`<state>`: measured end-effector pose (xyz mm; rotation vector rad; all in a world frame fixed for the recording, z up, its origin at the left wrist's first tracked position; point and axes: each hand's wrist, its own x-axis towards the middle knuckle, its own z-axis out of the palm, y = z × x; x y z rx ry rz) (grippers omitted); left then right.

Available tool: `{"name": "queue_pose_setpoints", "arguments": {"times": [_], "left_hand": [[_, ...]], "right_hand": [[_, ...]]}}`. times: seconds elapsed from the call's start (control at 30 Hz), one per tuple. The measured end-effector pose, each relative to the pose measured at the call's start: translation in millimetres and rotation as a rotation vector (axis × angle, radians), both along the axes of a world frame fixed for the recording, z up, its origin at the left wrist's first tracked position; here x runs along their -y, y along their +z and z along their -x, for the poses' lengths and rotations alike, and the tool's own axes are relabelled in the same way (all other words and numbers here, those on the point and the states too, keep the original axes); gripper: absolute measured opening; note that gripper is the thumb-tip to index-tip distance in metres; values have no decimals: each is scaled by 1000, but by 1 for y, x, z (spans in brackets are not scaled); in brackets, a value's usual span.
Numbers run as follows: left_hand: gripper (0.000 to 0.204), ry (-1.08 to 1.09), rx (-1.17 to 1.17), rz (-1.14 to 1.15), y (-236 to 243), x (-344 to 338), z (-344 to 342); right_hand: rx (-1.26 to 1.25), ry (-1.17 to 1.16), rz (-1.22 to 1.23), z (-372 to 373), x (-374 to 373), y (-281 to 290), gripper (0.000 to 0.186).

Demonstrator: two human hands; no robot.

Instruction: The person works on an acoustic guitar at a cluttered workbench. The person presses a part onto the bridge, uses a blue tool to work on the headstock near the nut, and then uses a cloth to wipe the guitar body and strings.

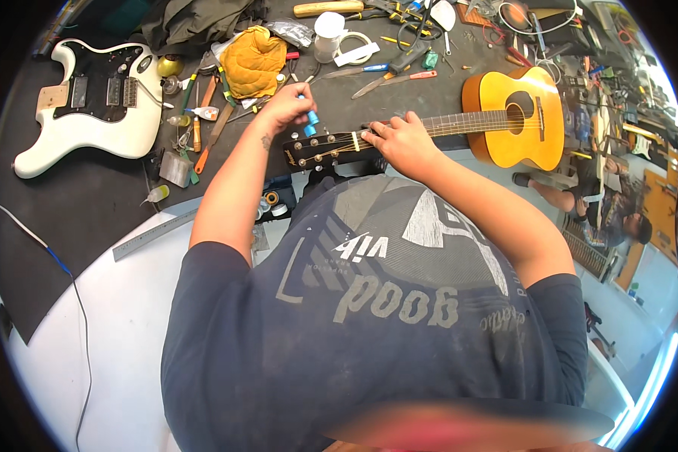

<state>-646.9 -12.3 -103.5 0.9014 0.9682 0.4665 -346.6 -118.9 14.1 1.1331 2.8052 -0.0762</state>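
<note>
Curls the fingers of the left hand (285, 110) round a small blue tool (312, 124), with its lower end close to the tuning pegs (296, 136) on the upper edge of the black headstock (300, 154); cannot tell contact from a slight gap. Lays the right hand (405, 148) over the neck, fingers a little apart across the strings (341, 147), just beside the white nut (356, 141); cannot tell anything gripped beneath.

Leads from there along the fretboard (463, 123) to the yellow-topped acoustic guitar (516, 149), face up along the near side of the dark bench (90, 211).

Looks partway through work at the headstock, judging by the tool in use there. Shows pegs in place along both edges and strings already running past the nut; seems to leave adjustment at the pegs unfinished, though impossible to count how many.

Farther out, includes a mustard cloth (255, 63), a white container (328, 36) and scattered files (369, 70) beyond the hands, a white electric guitar body (45, 151) at far left, and another person (614, 218) at far right.
</note>
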Motion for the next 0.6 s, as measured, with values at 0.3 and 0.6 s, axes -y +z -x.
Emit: {"name": "queue_pose_setpoints", "arguments": {"times": [0.3, 0.6], "left_hand": [[12, -183, -210, -134, 0, -7, 9], [12, -367, -503, -282, -1, -17, 10]], "right_hand": [[7, -4, -48, -4, 3, -2, 37], [15, 0, -14, -4, 3, -3, 39]]}}
